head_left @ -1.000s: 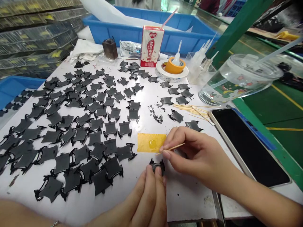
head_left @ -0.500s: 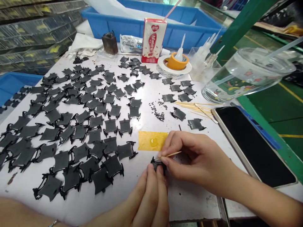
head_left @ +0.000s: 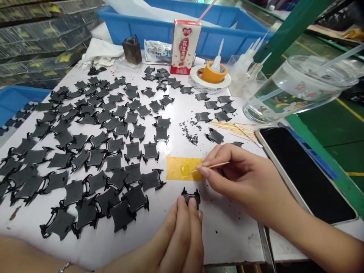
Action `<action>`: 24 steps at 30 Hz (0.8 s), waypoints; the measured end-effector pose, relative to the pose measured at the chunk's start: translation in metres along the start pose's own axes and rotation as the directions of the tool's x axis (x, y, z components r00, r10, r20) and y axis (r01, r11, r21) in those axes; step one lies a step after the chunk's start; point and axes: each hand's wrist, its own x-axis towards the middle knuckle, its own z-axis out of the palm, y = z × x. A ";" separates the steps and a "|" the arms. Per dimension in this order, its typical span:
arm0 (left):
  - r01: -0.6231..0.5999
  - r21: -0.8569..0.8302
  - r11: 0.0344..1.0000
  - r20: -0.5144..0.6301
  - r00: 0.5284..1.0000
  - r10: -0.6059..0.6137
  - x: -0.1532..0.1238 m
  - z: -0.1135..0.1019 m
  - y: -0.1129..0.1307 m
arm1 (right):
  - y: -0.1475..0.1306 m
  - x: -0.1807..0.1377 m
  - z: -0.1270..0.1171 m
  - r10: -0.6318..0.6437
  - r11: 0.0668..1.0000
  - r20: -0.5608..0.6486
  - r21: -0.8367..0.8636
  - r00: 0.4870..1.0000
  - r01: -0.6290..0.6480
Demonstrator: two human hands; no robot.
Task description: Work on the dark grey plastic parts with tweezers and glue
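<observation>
My left hand (head_left: 182,231) is closed on a small black plastic part (head_left: 191,196), whose pronged end points away from me. My fingers cover the rest of it. Pinched between thumb and fingers of my right hand (head_left: 230,167) is a wooden toothpick (head_left: 216,165). Its tip is at the right side of a clear, shiny drop (head_left: 184,169) on a piece of yellow tape (head_left: 172,168); whether it touches the drop I cannot tell. Many more black plastic parts (head_left: 113,163) of the same shape lie spread over the white tabletop to the left.
A phone (head_left: 307,174) and a clear cup (head_left: 298,91) with a straw stand at the right, beside loose toothpicks (head_left: 236,129). Black crumbs (head_left: 190,132) lie mid-table. Behind are a drink carton (head_left: 185,47), tape rolls (head_left: 214,74), dropper bottles (head_left: 247,57) and a blue bin (head_left: 142,32).
My right hand has moved the toothpick up and away from the black part, over to the drop on the yellow tape. My left hand keeps the part in nearly the same place.
</observation>
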 end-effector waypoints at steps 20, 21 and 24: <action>-0.012 -0.043 0.999 0.004 1.000 0.012 0.001 -0.004 -0.005 | -0.004 -0.002 -0.004 -0.001 1.000 0.022 -0.013 1.000 0.001; -0.013 -0.041 0.999 0.005 1.000 0.014 0.002 -0.004 -0.005 | -0.005 -0.003 -0.005 -0.012 1.000 0.035 -0.011 0.999 0.013; -0.015 -0.044 0.999 0.014 1.000 0.016 0.002 -0.003 -0.005 | -0.006 -0.008 -0.007 -0.028 0.998 0.097 -0.052 0.995 0.033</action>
